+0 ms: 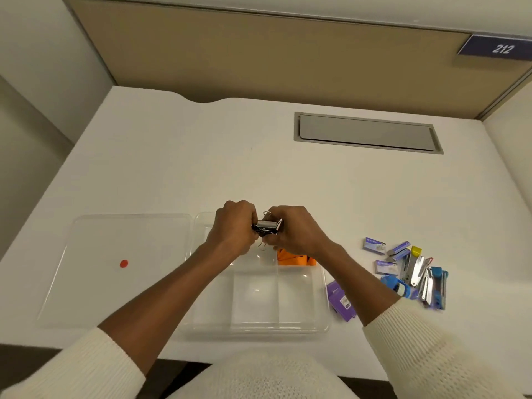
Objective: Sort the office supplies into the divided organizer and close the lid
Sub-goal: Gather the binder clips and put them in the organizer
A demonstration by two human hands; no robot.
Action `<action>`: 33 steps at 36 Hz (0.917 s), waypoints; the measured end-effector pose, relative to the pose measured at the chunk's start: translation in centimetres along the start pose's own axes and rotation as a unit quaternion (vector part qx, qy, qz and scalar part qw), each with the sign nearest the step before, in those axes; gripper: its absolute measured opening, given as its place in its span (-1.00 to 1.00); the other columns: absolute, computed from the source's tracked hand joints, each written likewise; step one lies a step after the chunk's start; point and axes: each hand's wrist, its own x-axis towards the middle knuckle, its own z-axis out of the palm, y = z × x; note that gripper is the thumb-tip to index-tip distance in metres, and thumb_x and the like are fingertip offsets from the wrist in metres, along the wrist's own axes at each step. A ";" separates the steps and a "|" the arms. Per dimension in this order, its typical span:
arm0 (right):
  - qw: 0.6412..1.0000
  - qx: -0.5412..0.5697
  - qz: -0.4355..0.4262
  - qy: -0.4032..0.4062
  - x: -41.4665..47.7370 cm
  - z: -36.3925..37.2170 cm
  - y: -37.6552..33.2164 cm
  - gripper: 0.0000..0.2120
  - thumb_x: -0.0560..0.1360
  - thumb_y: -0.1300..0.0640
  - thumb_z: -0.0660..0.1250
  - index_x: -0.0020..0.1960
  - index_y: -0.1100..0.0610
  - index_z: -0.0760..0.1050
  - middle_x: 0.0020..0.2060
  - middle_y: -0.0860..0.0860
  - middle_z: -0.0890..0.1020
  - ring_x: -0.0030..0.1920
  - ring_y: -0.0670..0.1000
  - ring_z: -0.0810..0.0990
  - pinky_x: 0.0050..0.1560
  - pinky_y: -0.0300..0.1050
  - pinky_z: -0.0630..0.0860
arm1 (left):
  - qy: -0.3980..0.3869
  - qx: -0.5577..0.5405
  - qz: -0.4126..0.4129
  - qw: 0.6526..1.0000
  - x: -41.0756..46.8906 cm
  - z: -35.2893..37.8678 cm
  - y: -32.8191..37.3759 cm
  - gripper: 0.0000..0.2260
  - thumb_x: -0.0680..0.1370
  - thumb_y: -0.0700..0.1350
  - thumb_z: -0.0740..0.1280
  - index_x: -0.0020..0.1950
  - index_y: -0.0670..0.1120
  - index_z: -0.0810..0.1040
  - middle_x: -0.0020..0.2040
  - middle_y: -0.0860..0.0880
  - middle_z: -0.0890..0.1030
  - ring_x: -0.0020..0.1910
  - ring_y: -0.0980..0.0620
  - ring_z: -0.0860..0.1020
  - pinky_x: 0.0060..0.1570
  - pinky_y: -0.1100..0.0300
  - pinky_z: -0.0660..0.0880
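A white counter (201, 156) is seen from above, with a clear divided organizer (322, 309) set near its front edge. The organizer's clear lid (95, 283), marked with a small red dot, is laid flat on the counter just left of it. Both hands are held together above the organizer's far compartments. The left hand (233, 228) and the right hand (293, 230) are closed from either side around a cluster of black binder clips (266, 226), whose wire handles are seen sticking out above and below; the fingers are curled and pressed onto the clips. Orange items (296, 259) are seen in the far right compartment, partly hidden by the right wrist. The three near compartments look bare. To the right of the organizer, purple boxes (341, 302), small staple boxes (373, 245) and a pile of staplers (423, 279) are lying on the counter.
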 end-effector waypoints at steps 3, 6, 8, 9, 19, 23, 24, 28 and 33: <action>0.999 -0.030 0.008 -0.006 0.6 1.9 -0.7 -0.85 0.40 0.16 0.50 -0.10 0.01 0.55 -0.22 -0.06 0.74 -0.31 -0.05 0.73 -0.10 -0.08 0.62 | -0.004 0.008 -0.011 1.000 -0.2 0.7 -1.3 -0.87 0.43 -0.15 0.52 -0.05 -0.04 0.66 -0.07 -0.10 0.68 -0.07 -0.15 0.62 -0.21 0.12 0.44; 0.996 -0.086 0.012 0.000 0.8 3.1 -0.8 -0.84 0.44 0.13 0.45 0.02 0.08 0.60 -0.12 0.02 0.75 -0.11 0.10 0.70 -0.08 -0.01 0.56 | -0.009 0.020 -0.007 1.000 -0.5 1.5 -1.9 -0.89 0.44 -0.17 0.48 -0.05 -0.06 0.68 -0.11 -0.10 0.68 -0.09 -0.16 0.63 -0.19 0.09 0.52; 0.994 -0.113 0.011 0.000 0.6 3.5 -0.7 -0.80 0.46 0.12 0.44 0.07 0.11 0.60 -0.08 0.06 0.74 -0.04 0.15 0.66 -0.16 -0.05 0.44 | -0.011 0.026 0.004 1.000 -0.6 2.0 -2.0 -0.92 0.46 -0.17 0.45 -0.06 -0.08 0.68 -0.12 -0.10 0.68 -0.12 -0.15 0.62 -0.15 0.06 0.57; 0.992 -0.123 0.012 -0.001 0.5 3.5 -0.8 -0.79 0.46 0.13 0.44 0.08 0.12 0.60 -0.06 0.07 0.73 -0.03 0.16 0.64 -0.17 -0.08 0.39 | -0.013 0.030 0.008 0.999 -0.7 2.2 -1.9 -0.93 0.46 -0.18 0.44 -0.07 -0.09 0.68 -0.12 -0.10 0.68 -0.14 -0.13 0.61 -0.15 0.05 0.58; 0.989 -0.143 0.019 -0.007 -0.2 4.0 -1.2 -0.70 0.46 0.24 0.46 0.19 0.22 0.62 0.00 0.14 0.72 0.00 0.17 0.66 -0.09 -0.07 0.53 | -0.054 0.076 0.036 0.995 -1.2 2.9 -1.3 -0.83 0.47 -0.14 0.44 0.05 -0.11 0.64 -0.01 -0.07 0.69 -0.05 -0.09 0.63 -0.13 0.11 0.57; 0.990 -0.135 0.030 0.007 -0.5 3.6 -0.8 -0.57 0.47 0.26 0.43 0.33 0.23 0.56 0.17 0.16 0.69 0.18 0.19 0.61 0.13 0.00 0.54 | -0.056 0.111 0.036 0.992 -1.1 2.5 -1.2 -0.74 0.44 -0.21 0.42 0.13 -0.13 0.63 0.05 -0.10 0.67 0.02 -0.15 0.63 -0.02 -0.01 0.61; 0.991 -0.127 0.031 0.013 -0.6 3.4 -0.6 -0.53 0.47 0.26 0.43 0.37 0.21 0.53 0.21 0.15 0.67 0.22 0.18 0.60 0.13 -0.04 0.51 | -0.062 0.124 0.037 0.990 -1.2 2.3 -1.0 -0.71 0.44 -0.23 0.40 0.16 -0.14 0.62 0.07 -0.11 0.66 0.05 -0.17 0.62 0.00 -0.02 0.61; 0.995 -0.073 0.032 0.052 -1.6 2.4 0.3 -0.55 0.45 0.25 0.41 0.34 0.16 0.57 0.16 0.09 0.68 0.13 0.14 0.64 0.09 -0.05 0.52 | -0.059 0.177 0.054 0.981 -1.9 1.5 0.3 -0.84 0.46 -0.27 0.37 0.01 -0.11 0.51 0.03 -0.12 0.60 -0.12 -0.15 0.50 -0.23 0.06 0.46; 0.988 -0.041 0.036 0.141 -4.2 0.1 2.1 -0.68 0.43 0.25 0.44 0.18 0.10 0.66 0.00 0.01 0.70 -0.09 0.03 0.64 -0.02 -0.09 0.53 | -0.019 0.202 0.086 0.976 -2.7 1.4 3.3 -0.86 0.49 -0.25 0.34 -0.10 -0.06 0.41 -0.13 -0.03 0.47 -0.16 -0.13 0.45 -0.24 0.09 0.34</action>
